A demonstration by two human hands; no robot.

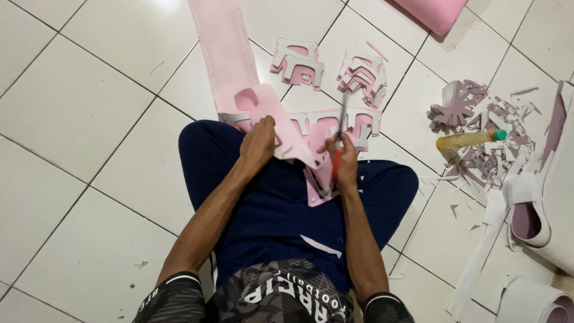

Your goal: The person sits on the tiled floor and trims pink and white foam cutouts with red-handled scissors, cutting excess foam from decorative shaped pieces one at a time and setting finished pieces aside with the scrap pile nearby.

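While the person sits cross-legged on it, these lines run from the biggest thing down to the smallest.

Floor: white tiled floor (78, 119) with dark grout lines, strewn on the right with offcuts.
Legs: dark blue trousers (269, 203) fill the middle, knees spread to either side.
Pink sheet: a long strip of pink foam sheet (224, 54) runs from the top edge down onto the lap, its lower end folded over and partly cut into shapes.
Rolls: white-backed foam rolls (532, 299) lie at the lower right, and another pink roll (433, 12) at the top edge.
Scrap heap: mauve and white scraps (478, 119) lie piled at the right, well apart from the hands.
Cut pieces: two stacks of pink cut-out shapes (362, 75) lie on the tiles just beyond the knees.
Glue bottle: a yellowish bottle (466, 140) with a green cap lies on its side among the scraps.
Left hand: the left hand (258, 143) is closed on the folded end of the sheet, pinching it above the lap.
Right hand: the right hand (342, 161) is wrapped round the orange handles of the scissors (339, 134), near the left but not touching it.
Scissors: blades point up and away into the sheet; whether they are parted cannot be told because of blur.
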